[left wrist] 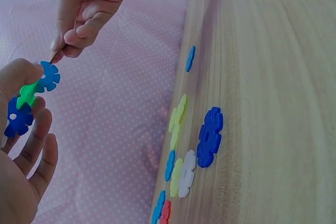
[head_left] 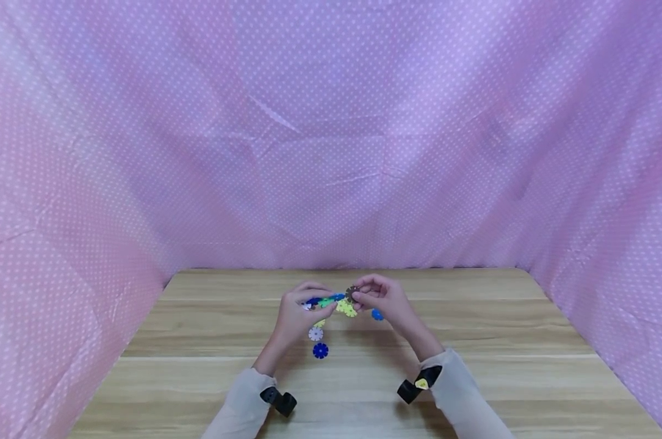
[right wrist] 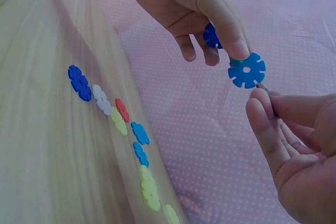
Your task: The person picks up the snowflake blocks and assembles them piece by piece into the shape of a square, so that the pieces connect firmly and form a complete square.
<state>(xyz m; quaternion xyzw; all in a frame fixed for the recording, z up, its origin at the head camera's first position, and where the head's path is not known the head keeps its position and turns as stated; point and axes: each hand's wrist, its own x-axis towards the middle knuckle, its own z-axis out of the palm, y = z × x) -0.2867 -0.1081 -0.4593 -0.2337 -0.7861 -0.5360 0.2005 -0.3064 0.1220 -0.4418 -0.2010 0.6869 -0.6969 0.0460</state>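
Beige cloth wraps the left forearm, which slants inward above the wooden surface [head_left: 199,332], toward its far edge. At its end, the left grip [head_left: 299,310] pinches a joined chain [head_left: 325,302] of dark blue, green and light blue discs, held up off the surface, thumb across the top, lower fingers loosely bent. Below lie a white disc [head_left: 316,333] and, closer to the near edge, a dark blue disc [head_left: 320,350]. Rightward, 2 overlapping yellow discs [head_left: 346,308] lie nearer the far edge. Next comes a brown disc [head_left: 351,294], raised, its rim at the chain's light blue end. The right grip [head_left: 384,300] clasps it between thumb and index finger, wrist angled inward; beneath lies a loose blue disc [head_left: 377,314]. The right sleeve [head_left: 465,396] leans in from the near side.
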